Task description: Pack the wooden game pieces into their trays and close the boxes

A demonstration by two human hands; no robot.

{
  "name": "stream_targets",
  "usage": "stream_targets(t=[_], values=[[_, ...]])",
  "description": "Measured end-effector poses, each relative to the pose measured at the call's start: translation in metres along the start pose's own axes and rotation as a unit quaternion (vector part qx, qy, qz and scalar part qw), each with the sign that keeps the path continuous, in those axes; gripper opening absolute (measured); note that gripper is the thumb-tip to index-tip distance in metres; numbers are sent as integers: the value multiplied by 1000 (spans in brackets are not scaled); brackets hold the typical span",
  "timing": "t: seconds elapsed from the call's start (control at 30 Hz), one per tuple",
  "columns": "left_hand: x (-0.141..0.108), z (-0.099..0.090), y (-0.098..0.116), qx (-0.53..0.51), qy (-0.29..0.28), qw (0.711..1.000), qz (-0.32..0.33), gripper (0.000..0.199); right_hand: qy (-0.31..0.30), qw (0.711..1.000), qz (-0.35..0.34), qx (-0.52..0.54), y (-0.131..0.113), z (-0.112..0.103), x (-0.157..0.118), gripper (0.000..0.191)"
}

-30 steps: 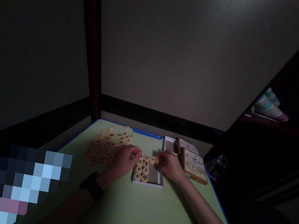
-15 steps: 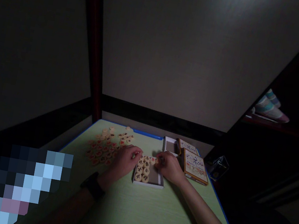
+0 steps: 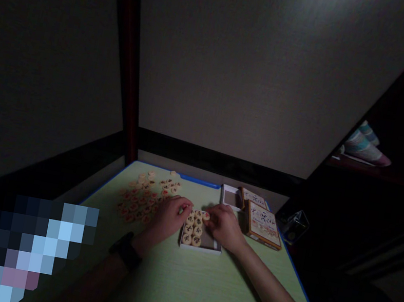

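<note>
A shallow white box (image 3: 201,249) stands on the green table, with two columns of round Chinese chess pieces (image 3: 193,229) along its left side, their characters black. One piece with a red character (image 3: 206,216) lies in the top row beside them. At the upper left corner of the box is my left hand (image 3: 171,214), closed, its thumb and fingers pinched at the rim. My right hand (image 3: 226,225) reaches over the right side of the box, fingers bent down at the top row; they hide the chess piece under them.
Many loose chess pieces (image 3: 140,200) are spread over the table's left side. Behind the box stand another open white box (image 3: 232,197) and patterned box lids (image 3: 263,224). A blue strip (image 3: 199,181) runs along the far edge. The wall (image 3: 230,99) rises close behind.
My right hand has shifted slightly left, its fingers now closer to the red-lettered piece in the top row. My left hand stays at the box corner.
</note>
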State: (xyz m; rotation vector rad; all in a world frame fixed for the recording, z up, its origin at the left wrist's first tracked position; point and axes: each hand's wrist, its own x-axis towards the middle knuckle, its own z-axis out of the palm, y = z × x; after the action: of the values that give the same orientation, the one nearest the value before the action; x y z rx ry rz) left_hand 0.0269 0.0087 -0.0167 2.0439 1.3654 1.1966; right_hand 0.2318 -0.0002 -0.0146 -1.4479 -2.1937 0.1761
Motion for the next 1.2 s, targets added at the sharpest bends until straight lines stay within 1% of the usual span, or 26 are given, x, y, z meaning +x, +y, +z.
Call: stream_targets(t=[0.37, 0.5, 0.6, 0.8, 0.9, 0.97, 1.03, 1.1, 1.2], values=[[0, 3, -4, 10, 1, 1000, 10, 16, 17, 1000, -9, 7, 7, 7, 0, 21], [0, 1, -1, 13, -3, 1000, 4, 17, 18, 1000, -6, 16, 7, 7, 0, 21], [-2, -1, 2, 24, -10, 1000, 3, 17, 18, 1000, -3, 25, 7, 5, 0, 25], [-9, -3, 8, 70, -43, 995, 60, 20, 15, 999, 17, 48, 12, -2, 0, 32], [-10, -2, 8, 100, -49, 991, 69, 20, 9, 997, 20, 72, 15, -3, 0, 34], [-7, -4, 5, 132, -39, 989, 62, 20, 13, 995, 23, 97, 16, -2, 1, 36], [-2, -10, -1, 165, -15, 985, 47, 21, 33, 990, 36, 129, 18, 2, 1, 37], [5, -20, -11, 195, 15, 980, 30, 23, 63, 982, 63, 168, 20, 6, 0, 40], [14, -41, -31, 237, 67, 969, 1, 29, 114, 964, 112, 214, 23, 12, -2, 52]])
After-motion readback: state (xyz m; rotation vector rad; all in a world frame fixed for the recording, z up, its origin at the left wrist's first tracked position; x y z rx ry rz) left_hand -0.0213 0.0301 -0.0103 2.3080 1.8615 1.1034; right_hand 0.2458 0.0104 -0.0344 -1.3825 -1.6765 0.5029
